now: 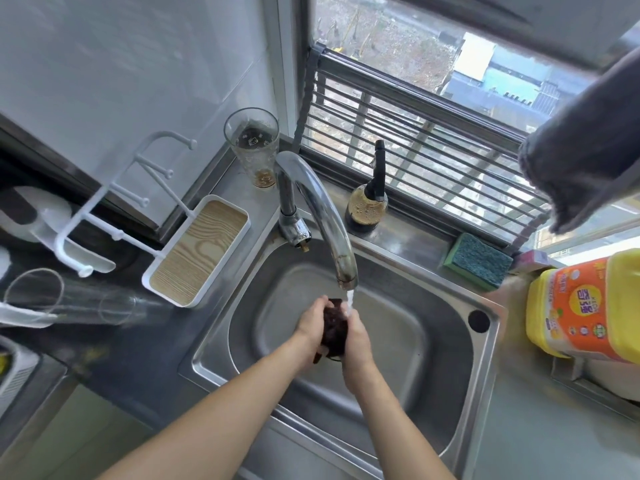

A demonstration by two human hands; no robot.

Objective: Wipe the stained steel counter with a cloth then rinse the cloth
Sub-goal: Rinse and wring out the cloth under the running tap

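Low in the centre of the frame, two forearms reach up into the steel sink [460, 344]. The left hand [311, 323] and the right hand [356, 337] each curl around one dark cloth [334, 327], bunched between the palms over the middle of the basin, directly under the water stream [350, 299].

The risks, as I judge them: the stream strikes the right edge of the cloth and the right hand's knuckles rather than the bulk, so water may glance off and spatter the counter [540, 420] at lower right, which the task wants clean. A tightly balled cloth may also rinse only on the outside and keep the stain in its folds. If either hand loosens, the wad could drop towards the drain, which is hidden beneath the hands.

Counting outward: one cloth, one stream, one faucet [318, 209] arching over the basin, one overflow hole [479, 321] at the sink's right. At the left, one white tray with a wood-grain base [201, 251] and one clear glass lying on its side [69, 299], blurred. At the right, one yellow detergent bottle [581, 306] and one green sponge [479, 261]. Farther back, one upright printed glass [252, 147], one dark-spouted dispenser bottle [369, 199], and one grey towel [585, 143] hanging at upper right.
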